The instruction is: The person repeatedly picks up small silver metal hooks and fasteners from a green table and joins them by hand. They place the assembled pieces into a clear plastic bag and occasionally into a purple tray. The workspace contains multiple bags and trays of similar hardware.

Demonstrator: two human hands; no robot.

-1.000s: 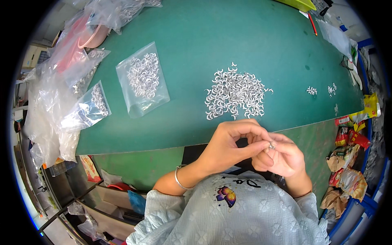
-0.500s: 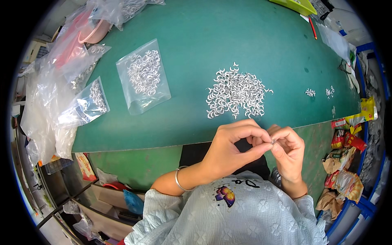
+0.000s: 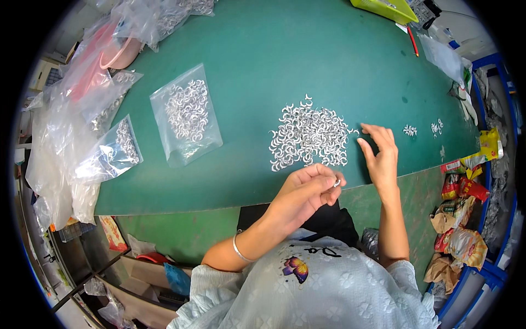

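Note:
My left hand pinches a small silvery crescent-shaped metal piece between thumb and fingertips, just over the table's near edge. To its right, my right hand reaches over the table with thumb and forefinger apart and nothing visible between them. Its fingertips are beside a loose crescent piece at the right fringe of the pile; whether they touch it I cannot tell. The pile of silvery crescent pieces lies in front of my left hand on the green table.
Left of the pile lies a clear bag of crescent pieces; more plastic bags and a pink bowl crowd the left side. Two small clusters sit at the right, below a red pencil and a yellow-green tray.
My hands were together, fingertips meeting on a small piece. Now they are apart: the left has shifted slightly left with a piece, and the right has moved forward to the pile's edge and opened.

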